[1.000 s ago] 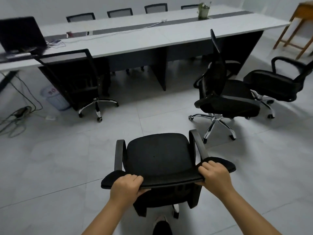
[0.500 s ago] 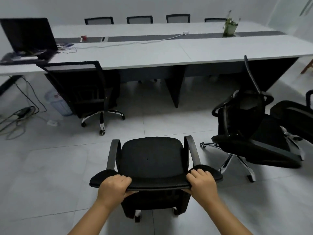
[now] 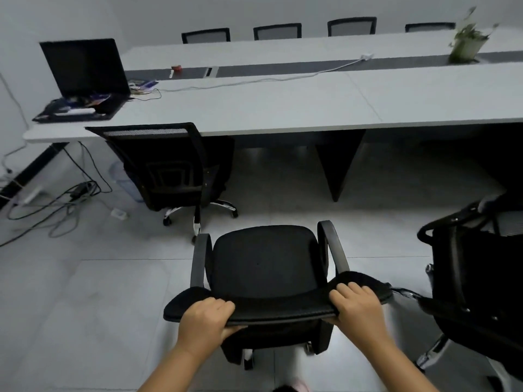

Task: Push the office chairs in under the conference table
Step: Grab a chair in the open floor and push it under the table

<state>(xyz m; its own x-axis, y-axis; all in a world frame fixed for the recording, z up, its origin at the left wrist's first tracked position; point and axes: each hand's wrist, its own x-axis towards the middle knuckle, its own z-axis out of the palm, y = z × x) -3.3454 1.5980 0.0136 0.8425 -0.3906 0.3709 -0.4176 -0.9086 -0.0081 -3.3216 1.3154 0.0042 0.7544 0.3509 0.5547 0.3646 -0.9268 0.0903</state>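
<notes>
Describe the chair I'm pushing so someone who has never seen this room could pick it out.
Start at the long white conference table; on the open floor in front of it stands a black chair with armrests. Unlike the mesh-backed chair tucked under the table, it is out in the open, with the left hand and the right hand gripping its backrest top.

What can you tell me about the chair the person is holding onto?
The chair is a black office chair, seen from behind and above. It has a padded, fabric-looking seat, two curved dark armrests and a low curved backrest. Small wheels show beneath it on the pale tiled floor. It faces the long white table, with open floor between them, so it is not yet tucked under. The left hand and the right hand grip the top edge of the backrest, fingers curled over it.
</notes>
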